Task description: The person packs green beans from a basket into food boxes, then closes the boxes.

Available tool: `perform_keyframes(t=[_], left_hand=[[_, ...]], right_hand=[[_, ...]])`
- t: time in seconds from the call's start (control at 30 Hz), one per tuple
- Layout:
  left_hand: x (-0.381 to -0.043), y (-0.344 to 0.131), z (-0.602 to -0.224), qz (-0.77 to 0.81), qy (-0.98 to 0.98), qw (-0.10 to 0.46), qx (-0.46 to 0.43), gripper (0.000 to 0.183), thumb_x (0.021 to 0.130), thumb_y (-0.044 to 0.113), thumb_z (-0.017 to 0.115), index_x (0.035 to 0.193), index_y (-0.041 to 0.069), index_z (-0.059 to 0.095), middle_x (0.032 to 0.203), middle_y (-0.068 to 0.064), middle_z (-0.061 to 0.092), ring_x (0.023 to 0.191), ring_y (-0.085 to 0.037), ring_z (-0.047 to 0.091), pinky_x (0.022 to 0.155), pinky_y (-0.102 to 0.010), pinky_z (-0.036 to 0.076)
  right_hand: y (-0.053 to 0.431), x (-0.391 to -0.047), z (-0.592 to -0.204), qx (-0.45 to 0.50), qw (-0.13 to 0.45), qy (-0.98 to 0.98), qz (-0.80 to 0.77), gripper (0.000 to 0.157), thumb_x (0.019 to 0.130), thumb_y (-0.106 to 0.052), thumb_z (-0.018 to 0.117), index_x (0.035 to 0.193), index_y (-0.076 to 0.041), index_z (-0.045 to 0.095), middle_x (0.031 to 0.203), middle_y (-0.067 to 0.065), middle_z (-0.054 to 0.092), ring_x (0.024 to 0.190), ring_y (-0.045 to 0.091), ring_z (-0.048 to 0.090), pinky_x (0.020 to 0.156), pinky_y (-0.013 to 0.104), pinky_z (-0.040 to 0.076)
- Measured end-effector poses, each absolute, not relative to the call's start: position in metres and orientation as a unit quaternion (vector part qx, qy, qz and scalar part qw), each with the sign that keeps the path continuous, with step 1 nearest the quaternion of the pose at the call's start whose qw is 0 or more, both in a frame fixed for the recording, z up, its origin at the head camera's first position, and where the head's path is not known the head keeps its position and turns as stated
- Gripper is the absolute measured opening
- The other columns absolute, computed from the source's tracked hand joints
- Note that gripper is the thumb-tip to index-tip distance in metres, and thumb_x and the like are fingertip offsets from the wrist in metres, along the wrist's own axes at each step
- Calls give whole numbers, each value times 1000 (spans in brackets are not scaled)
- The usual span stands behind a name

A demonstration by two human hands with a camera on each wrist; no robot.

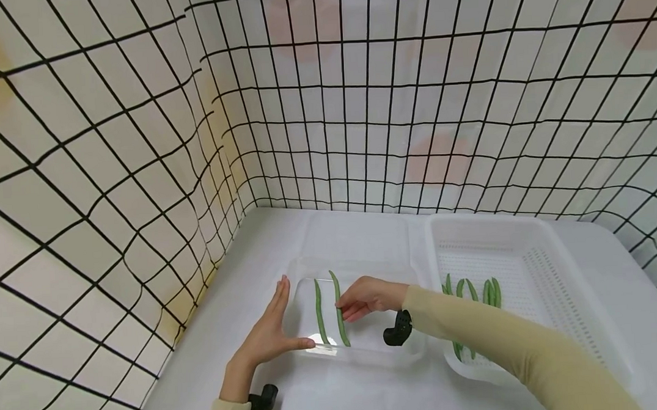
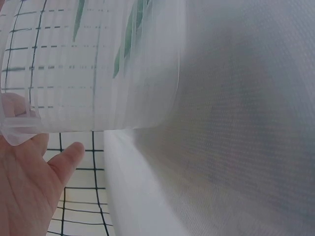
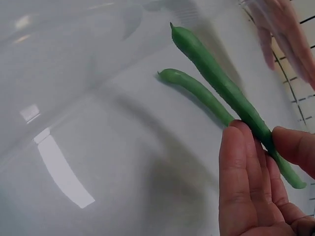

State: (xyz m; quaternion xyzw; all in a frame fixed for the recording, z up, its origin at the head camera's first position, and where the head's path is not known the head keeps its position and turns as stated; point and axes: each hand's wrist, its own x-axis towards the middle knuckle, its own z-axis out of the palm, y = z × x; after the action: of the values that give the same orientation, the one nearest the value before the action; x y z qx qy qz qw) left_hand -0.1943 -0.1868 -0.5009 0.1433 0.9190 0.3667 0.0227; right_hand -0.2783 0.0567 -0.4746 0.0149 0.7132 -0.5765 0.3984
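Between thumb and fingertips, my right hand (image 1: 370,296) pinches a long green bean (image 3: 226,88) over a clear plastic box (image 1: 378,343). A second green bean (image 1: 319,312) lies on the floor of the box, left of the pinched one and nearly parallel to it. My left hand (image 1: 273,330) stands spread at the left end of the box, thumb along the near rim and the other fingers pointing away along the side. Through the box wall in the left wrist view, the beans show as blurred green strips.
A white perforated basket (image 1: 574,280) stands right of the box, with several green beans (image 1: 492,292) in it, partly hidden by my right sleeve. White cloth covers the table (image 1: 340,229). Black wire grid panels (image 1: 357,106) rise behind and at the left.
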Motion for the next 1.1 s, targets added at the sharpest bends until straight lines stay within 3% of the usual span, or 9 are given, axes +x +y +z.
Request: perform_keyframes(t=[0.27, 0.63, 0.87, 1.1], left_hand=[[-194, -183, -504, 367, 917, 24, 152, 135, 56, 63, 81, 154, 18, 0, 158, 4, -7, 142, -15, -1, 108, -51, 21], [-195, -180, -502, 365, 918, 25, 153, 134, 57, 59, 84, 154, 17, 0, 158, 2, -7, 142, -18, -1, 107, -52, 22], [-197, -182, -500, 360, 919, 15, 161, 135, 57, 60, 83, 154, 14, 1, 158, -1, -6, 142, -19, -1, 107, -53, 23], [-194, -186, -499, 365, 917, 12, 158, 135, 57, 59, 83, 154, 13, 1, 158, -2, -5, 143, -22, 1, 105, -56, 24]], right_hand=[[50, -271, -487, 20, 398, 713, -577, 10, 87, 1, 64, 89, 11, 66, 76, 16, 67, 61, 18, 66, 64, 31, 56], [71, -272, -477, 24, 397, 714, -576, 27, 91, -7, 61, 109, 14, 60, 87, 19, 68, 69, 21, 68, 67, 32, 56], [114, -278, -438, -19, 364, 723, -586, 36, 92, -14, 62, 116, 12, 57, 96, 19, 67, 80, 25, 68, 73, 36, 55], [187, -286, -413, -24, 317, 743, -589, 47, 95, -25, 60, 126, 9, 52, 109, 18, 63, 93, 25, 66, 81, 37, 53]])
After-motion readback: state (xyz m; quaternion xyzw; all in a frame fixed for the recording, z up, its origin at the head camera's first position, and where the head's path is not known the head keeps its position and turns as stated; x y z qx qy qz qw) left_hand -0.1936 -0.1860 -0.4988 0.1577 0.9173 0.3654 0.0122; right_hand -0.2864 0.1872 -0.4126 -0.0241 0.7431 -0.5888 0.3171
